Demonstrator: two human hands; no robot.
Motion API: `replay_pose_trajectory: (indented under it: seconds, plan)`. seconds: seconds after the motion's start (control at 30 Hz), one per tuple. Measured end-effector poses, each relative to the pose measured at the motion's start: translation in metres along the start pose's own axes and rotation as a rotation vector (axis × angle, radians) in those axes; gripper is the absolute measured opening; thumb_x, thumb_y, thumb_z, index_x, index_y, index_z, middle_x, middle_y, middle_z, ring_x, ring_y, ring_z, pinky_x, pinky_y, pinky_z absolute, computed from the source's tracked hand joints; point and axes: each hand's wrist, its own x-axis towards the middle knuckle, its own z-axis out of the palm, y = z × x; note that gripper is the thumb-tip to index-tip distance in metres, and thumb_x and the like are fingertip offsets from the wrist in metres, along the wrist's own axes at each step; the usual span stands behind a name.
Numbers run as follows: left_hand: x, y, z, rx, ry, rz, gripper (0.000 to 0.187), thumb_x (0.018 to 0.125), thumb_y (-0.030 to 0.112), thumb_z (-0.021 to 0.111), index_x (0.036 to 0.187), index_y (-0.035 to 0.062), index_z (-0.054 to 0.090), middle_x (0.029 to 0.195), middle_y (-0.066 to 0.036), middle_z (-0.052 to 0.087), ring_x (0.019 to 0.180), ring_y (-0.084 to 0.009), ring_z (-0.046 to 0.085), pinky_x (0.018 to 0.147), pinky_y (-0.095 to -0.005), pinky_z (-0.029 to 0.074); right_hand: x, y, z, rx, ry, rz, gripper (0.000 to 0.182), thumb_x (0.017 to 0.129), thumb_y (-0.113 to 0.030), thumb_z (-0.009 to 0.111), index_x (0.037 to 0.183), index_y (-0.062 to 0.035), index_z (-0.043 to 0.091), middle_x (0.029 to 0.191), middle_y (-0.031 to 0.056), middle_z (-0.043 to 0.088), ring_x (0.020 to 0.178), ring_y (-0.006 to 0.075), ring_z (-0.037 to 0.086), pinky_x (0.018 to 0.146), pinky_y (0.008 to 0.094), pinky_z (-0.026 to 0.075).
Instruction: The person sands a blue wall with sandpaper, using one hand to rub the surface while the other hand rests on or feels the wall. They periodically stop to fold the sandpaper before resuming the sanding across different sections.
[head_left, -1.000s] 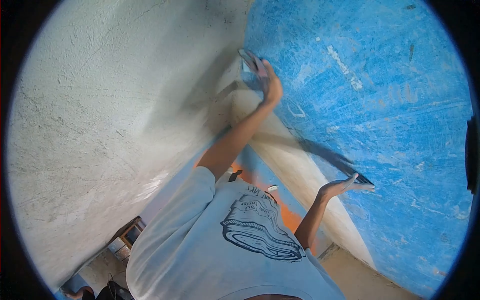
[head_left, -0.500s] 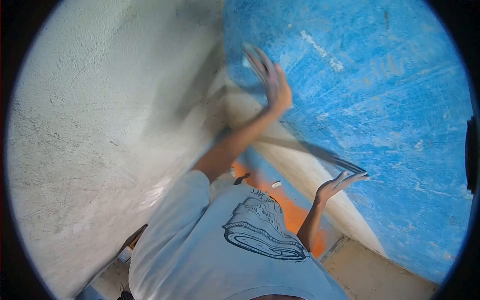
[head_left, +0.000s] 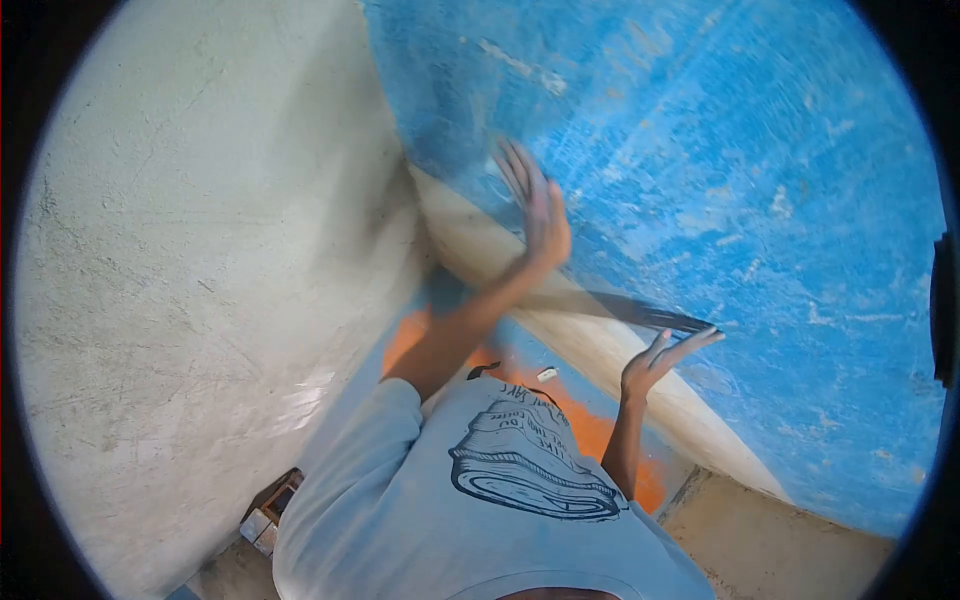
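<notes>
My left hand [head_left: 540,215] is up against the blue wall [head_left: 700,190], near the corner with the white wall. Its fingers lie long and flat, smeared by motion, with pale dust on them. A small whitish patch shows at the edge of these fingers; I cannot tell what the hand presses there. Lower and to the right, my right hand [head_left: 652,368] has its fingers stretched out, the tips right at the blue surface. Nothing shows in it, and a dark shadow runs from its fingertips toward the left arm.
The rough white wall [head_left: 190,240] rises on the left. A cream band [head_left: 580,335] runs along the foot of the blue wall. Below are an orange floor patch [head_left: 590,420] and a small white piece [head_left: 547,374]. A wooden item [head_left: 275,505] stands at lower left.
My view has shifted, so the wall corner sits further left. My left hand appears slightly lower, still blurred near the corner; my right hand stays at the wall with fingers extended.
</notes>
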Motion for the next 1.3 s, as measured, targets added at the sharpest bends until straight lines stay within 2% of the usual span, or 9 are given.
replay_pose_trajectory:
  seconds: [0.1, 0.3, 0.43, 0.53, 0.63, 0.83, 0.97, 1.1, 1.3]
  plan:
    - [-0.054, -0.029, 0.016, 0.067, -0.110, 0.008, 0.083, 0.108, 0.059, 0.013, 0.164, -0.0003, -0.002, 0.171, -0.024, -0.010, 0.157, -0.0456, -0.009, 0.126, -0.0569, -0.001, 0.004, 0.011, -0.018, -0.130, -0.030, -0.054, 0.083, 0.110, -0.052, 0.034, 0.164, -0.0014, -0.003, 0.170, 0.0243, -0.015, 0.158, 0.0419, -0.009, 0.125, 0.0591, 0.002]
    - [0.138, 0.018, -0.054, -0.254, 0.190, -0.132, 0.082, 0.109, 0.061, 0.016, 0.165, 0.0025, 0.001, 0.172, -0.020, -0.004, 0.159, -0.0387, -0.005, 0.127, -0.0529, -0.002, 0.029, 0.051, -0.078, -0.112, 0.168, 0.005, 0.089, 0.108, -0.057, 0.036, 0.164, -0.0022, -0.005, 0.170, 0.0241, -0.017, 0.157, 0.0423, -0.014, 0.124, 0.0614, 0.000]
    - [0.049, 0.051, 0.025, -0.159, 0.311, -0.159, 0.077, 0.110, 0.057, 0.019, 0.165, 0.0044, 0.005, 0.173, -0.018, -0.001, 0.159, -0.0354, -0.003, 0.128, -0.0514, 0.001, 0.034, 0.068, -0.074, -0.074, 0.246, -0.003, 0.091, 0.107, -0.058, 0.037, 0.164, -0.0018, -0.007, 0.169, 0.0247, -0.019, 0.157, 0.0423, -0.015, 0.125, 0.0611, 0.000]
    - [-0.071, 0.069, 0.073, 0.074, -0.012, -0.490, 0.068, 0.107, 0.030, 0.026, 0.164, 0.0007, 0.004, 0.171, -0.022, 0.003, 0.158, -0.0380, 0.008, 0.128, -0.0504, 0.012, 0.032, 0.059, -0.069, -0.050, 0.246, 0.044, 0.092, 0.107, -0.058, 0.038, 0.164, -0.0016, -0.008, 0.168, 0.0249, -0.020, 0.157, 0.0423, -0.015, 0.125, 0.0608, 0.000]
    - [-0.143, 0.057, 0.092, -0.122, -0.111, -0.247, 0.087, 0.109, 0.059, 0.022, 0.162, -0.0010, -0.010, 0.170, -0.020, -0.017, 0.158, -0.0385, -0.010, 0.127, -0.0535, -0.001, 0.032, 0.069, -0.093, -0.044, 0.191, 0.006, 0.093, 0.107, -0.059, 0.037, 0.164, -0.0017, -0.007, 0.169, 0.0248, -0.019, 0.157, 0.0423, -0.015, 0.125, 0.0610, 0.000]
    - [0.090, -0.053, -0.008, -0.423, 0.081, -0.242, 0.083, 0.111, 0.055, 0.029, 0.164, 0.0021, -0.007, 0.171, -0.022, -0.010, 0.158, -0.0376, 0.000, 0.128, -0.0519, 0.005, 0.033, 0.109, -0.138, -0.016, 0.247, 0.056, 0.091, 0.107, -0.060, 0.035, 0.164, -0.0023, -0.007, 0.169, 0.0249, -0.018, 0.157, 0.0421, -0.014, 0.124, 0.0619, 0.001]
    - [-0.033, -0.023, 0.082, 0.028, 0.260, -0.105, 0.080, 0.111, 0.051, 0.028, 0.164, 0.0010, -0.004, 0.170, -0.025, -0.005, 0.158, -0.0395, 0.003, 0.128, -0.0532, 0.007, 0.036, 0.122, -0.138, 0.039, 0.263, 0.045, 0.091, 0.107, -0.059, 0.035, 0.164, -0.0024, -0.008, 0.169, 0.0242, -0.019, 0.157, 0.0420, -0.013, 0.124, 0.0615, 0.000]
    - [-0.232, 0.044, 0.168, 0.150, -0.112, -0.135, 0.079, 0.109, 0.042, 0.034, 0.163, -0.0032, -0.002, 0.170, -0.027, -0.006, 0.158, -0.0430, -0.001, 0.127, -0.0566, 0.006, 0.031, 0.135, -0.150, -0.033, 0.191, -0.002, 0.091, 0.108, -0.056, 0.037, 0.163, -0.0008, -0.009, 0.170, 0.0224, -0.019, 0.157, 0.0413, -0.012, 0.125, 0.0596, -0.001]
    - [-0.011, 0.038, 0.083, -0.102, 0.278, 0.036, 0.074, 0.112, 0.049, 0.017, 0.164, 0.0000, -0.004, 0.172, -0.020, -0.010, 0.159, -0.0381, -0.007, 0.128, -0.0509, -0.001, 0.042, 0.167, -0.231, -0.033, 0.248, 0.076, 0.087, 0.108, -0.056, 0.036, 0.165, -0.0043, -0.004, 0.171, 0.0206, -0.015, 0.159, 0.0382, -0.007, 0.127, 0.0558, 0.003]
